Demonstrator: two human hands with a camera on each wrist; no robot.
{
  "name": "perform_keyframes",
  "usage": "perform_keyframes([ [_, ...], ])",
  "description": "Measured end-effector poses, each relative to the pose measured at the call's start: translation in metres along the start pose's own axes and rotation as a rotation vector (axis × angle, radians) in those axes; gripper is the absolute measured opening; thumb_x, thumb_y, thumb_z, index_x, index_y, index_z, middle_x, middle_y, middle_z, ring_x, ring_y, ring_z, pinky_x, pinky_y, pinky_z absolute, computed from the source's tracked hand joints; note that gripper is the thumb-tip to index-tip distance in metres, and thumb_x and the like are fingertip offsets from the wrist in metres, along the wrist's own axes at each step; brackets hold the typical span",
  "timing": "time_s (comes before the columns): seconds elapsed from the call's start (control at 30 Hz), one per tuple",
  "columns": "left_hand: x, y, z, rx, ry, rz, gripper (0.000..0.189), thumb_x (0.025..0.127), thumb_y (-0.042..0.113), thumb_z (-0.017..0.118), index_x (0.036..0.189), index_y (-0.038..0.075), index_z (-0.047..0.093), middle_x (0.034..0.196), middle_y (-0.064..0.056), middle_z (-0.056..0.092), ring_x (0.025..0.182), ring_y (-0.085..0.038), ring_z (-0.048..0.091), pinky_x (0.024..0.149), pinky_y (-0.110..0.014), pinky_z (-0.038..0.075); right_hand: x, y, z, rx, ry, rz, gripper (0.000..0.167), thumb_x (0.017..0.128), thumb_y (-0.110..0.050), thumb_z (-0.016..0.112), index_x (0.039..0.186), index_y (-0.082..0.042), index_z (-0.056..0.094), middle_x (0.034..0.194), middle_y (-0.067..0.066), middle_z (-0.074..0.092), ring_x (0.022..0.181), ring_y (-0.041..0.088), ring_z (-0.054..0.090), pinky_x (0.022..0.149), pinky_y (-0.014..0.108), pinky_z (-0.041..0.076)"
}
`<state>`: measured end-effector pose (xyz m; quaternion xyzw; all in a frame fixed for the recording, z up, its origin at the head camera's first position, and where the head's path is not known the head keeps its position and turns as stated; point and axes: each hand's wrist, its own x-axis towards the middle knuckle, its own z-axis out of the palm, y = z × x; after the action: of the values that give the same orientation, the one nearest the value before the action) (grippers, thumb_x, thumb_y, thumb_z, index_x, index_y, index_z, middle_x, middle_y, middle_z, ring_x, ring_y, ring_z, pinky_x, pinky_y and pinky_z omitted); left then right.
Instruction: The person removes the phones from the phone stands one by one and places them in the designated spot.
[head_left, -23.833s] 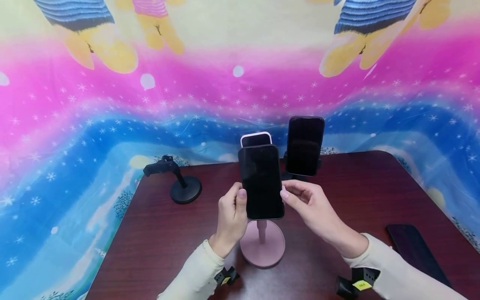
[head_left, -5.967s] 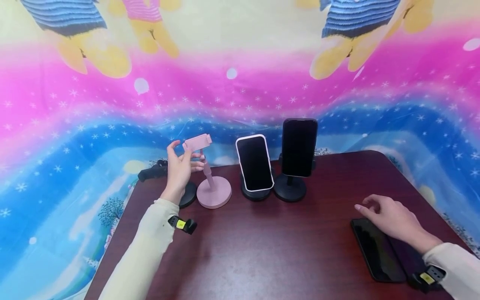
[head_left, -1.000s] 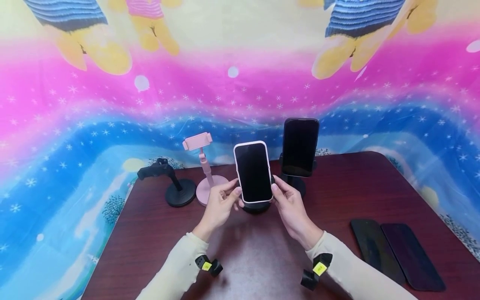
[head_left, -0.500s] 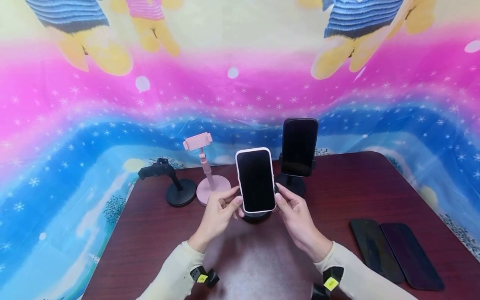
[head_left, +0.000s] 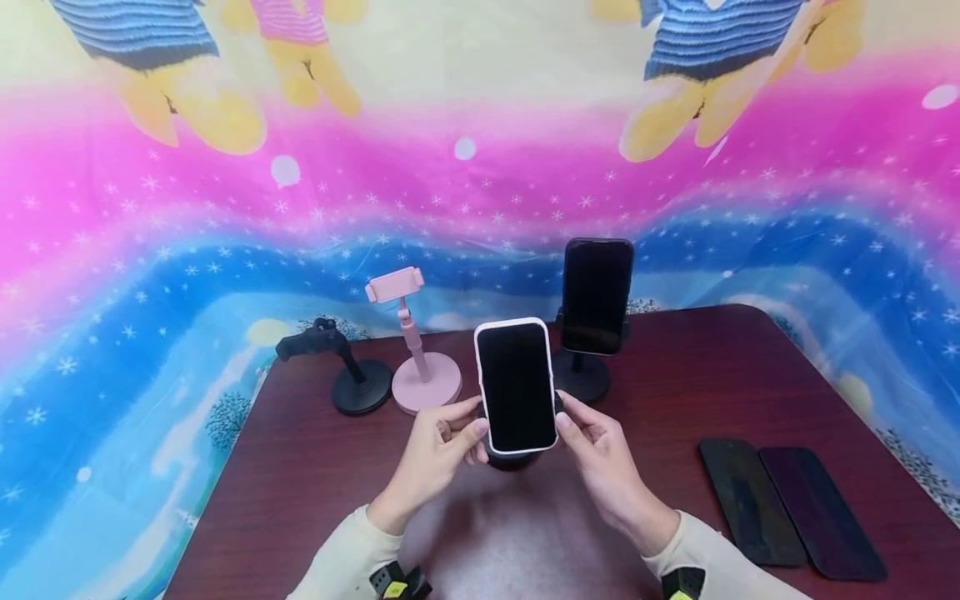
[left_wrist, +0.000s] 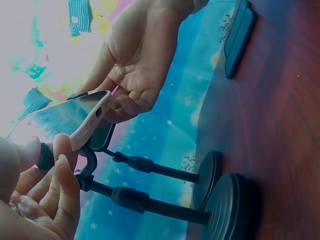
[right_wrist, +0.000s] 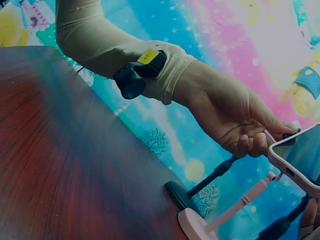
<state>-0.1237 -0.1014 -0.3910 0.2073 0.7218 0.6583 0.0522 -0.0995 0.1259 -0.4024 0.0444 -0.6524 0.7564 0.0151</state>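
Observation:
A phone in a pale case (head_left: 516,387), its screen dark, is clamped upright in a black phone stand (head_left: 512,461). At the phone's left edge my left hand (head_left: 433,457) pinches one end of the stand's clamp between thumb and fingers. My right hand (head_left: 613,468) pinches the opposite clamp end. In the left wrist view the stand's black stem (left_wrist: 165,206) runs from the clamp to a round base (left_wrist: 227,207). The phone hides most of the stand in the head view.
A pink phone stand (head_left: 426,382) and a black stand (head_left: 361,387) hold no phone at left. Behind on the right, another black stand (head_left: 583,379) bears a black phone (head_left: 597,296). Two dark phones (head_left: 750,500) lie side by side on the table at right.
Both hands have drawn the black stand and its pale-cased phone toward me and slightly right. Six seconds ago, my left hand was at the pink stand and my right near the lying phones.

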Motion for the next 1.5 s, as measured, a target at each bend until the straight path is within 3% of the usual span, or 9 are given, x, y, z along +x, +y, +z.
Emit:
perform_keyframes([
  [0.27, -0.011, -0.003, 0.005, -0.026, -0.01, 0.016, 0.044, 0.101, 0.007, 0.06, 0.135, -0.019, 0.051, 0.076, -0.038, 0.063, 0.059, 0.0, 0.062, 0.057, -0.021, 0.055, -0.011, 0.006, -0.005, -0.021, -0.046, -0.108, 0.043, 0.103, 0.0, 0.05, 0.14, 0.021, 0.043, 0.118, -0.021, 0.07, 0.099, -0.005, 0.064, 0.087, 0.013, 0.052],
  [0.5, -0.016, -0.004, 0.005, -0.021, -0.004, 0.017, 0.041, 0.099, 0.003, 0.06, 0.133, -0.02, 0.053, 0.077, -0.037, 0.063, 0.059, -0.001, 0.062, 0.056, -0.021, 0.055, -0.012, 0.01, -0.006, -0.005, -0.094, -0.167, 0.042, 0.103, 0.003, 0.049, 0.139, 0.024, 0.041, 0.123, -0.019, 0.069, 0.107, -0.004, 0.066, 0.088, 0.013, 0.053],
  [1.5, -0.027, -0.016, 0.0, -0.039, -0.019, 0.037, 0.045, 0.1, 0.004, 0.06, 0.134, -0.023, 0.048, 0.073, -0.036, 0.064, 0.059, 0.0, 0.065, 0.054, -0.024, 0.055, -0.014, 0.012, -0.006, 0.0, -0.161, -0.153, 0.04, 0.099, 0.006, 0.054, 0.133, 0.026, 0.045, 0.116, -0.016, 0.073, 0.106, -0.002, 0.068, 0.088, 0.014, 0.054],
])
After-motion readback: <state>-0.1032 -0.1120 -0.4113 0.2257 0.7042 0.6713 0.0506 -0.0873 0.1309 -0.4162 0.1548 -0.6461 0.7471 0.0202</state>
